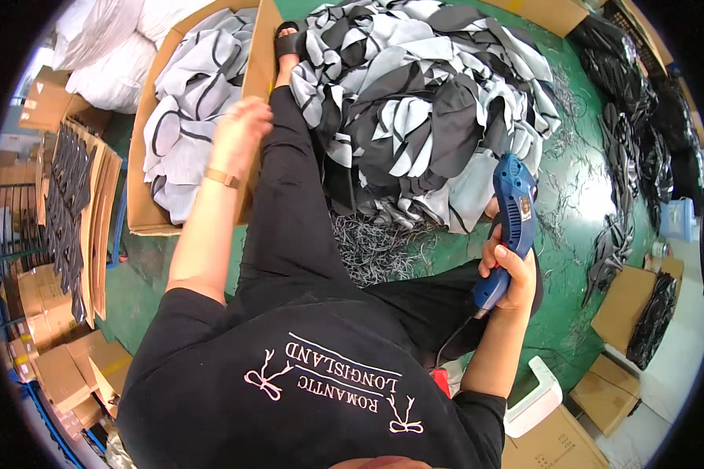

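Note:
My right hand (511, 273) is wrapped round a blue corded power tool (515, 211) with vents in its casing. Its dark cable runs down beside my leg. The tool's far end lies near a large heap of grey and black fabric pieces (414, 117), some with dark edging. My left hand (244, 129) hovers at the wall of a cardboard box (260, 66). Motion smears its fingers, so their grip is not clear. Inside that box are light grey fabric pieces (188, 117) with black edging.
Thread trimmings (375, 254) litter the green floor (555, 289). White sacks (113, 55) and flattened cardboard (105, 227) stand on the left, above several cartons (59, 375). Black plastic bags (630, 86) line the right. A white plastic stool (536, 399) sits at lower right.

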Demonstrator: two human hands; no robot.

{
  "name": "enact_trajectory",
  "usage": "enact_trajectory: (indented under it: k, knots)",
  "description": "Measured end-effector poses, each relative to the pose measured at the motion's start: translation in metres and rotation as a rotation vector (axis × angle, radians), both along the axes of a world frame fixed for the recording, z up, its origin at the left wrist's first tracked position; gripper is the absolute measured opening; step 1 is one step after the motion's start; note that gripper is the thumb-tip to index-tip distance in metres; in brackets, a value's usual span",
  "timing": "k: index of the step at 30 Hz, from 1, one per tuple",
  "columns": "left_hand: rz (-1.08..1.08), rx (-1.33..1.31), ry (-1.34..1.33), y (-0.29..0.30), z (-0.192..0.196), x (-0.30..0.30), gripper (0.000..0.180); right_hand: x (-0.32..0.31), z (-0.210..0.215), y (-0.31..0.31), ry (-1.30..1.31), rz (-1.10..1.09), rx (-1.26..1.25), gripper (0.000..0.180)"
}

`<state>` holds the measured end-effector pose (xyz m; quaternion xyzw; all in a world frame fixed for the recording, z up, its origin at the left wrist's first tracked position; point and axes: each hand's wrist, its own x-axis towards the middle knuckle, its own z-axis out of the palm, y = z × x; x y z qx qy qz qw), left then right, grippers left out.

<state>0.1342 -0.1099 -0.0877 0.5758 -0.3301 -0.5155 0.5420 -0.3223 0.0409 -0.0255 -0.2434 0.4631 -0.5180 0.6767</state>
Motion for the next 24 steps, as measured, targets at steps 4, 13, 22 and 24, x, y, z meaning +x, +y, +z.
enact_trajectory:
  k: [4,13,22,24]
  knots:
    - [-0.332,0.281,-0.072,-0.006,-0.069,-0.09,0.024,-0.007,-0.012,-0.004,-0.035,-0.033,0.054,0.04]
    - [-0.34,0.337,-1.153,-0.042,-0.183,-0.117,0.057,-0.015,-0.024,-0.008,-0.067,-0.112,0.143,0.041]
    - [0.396,0.151,-0.211,-0.089,-0.165,-0.083,0.016,-0.008,-0.026,-0.021,-0.057,-0.028,0.207,0.041]
    - [0.384,0.224,0.084,-0.078,-0.177,-0.048,0.011,-0.003,-0.027,-0.023,-0.04,0.008,0.183,0.042]
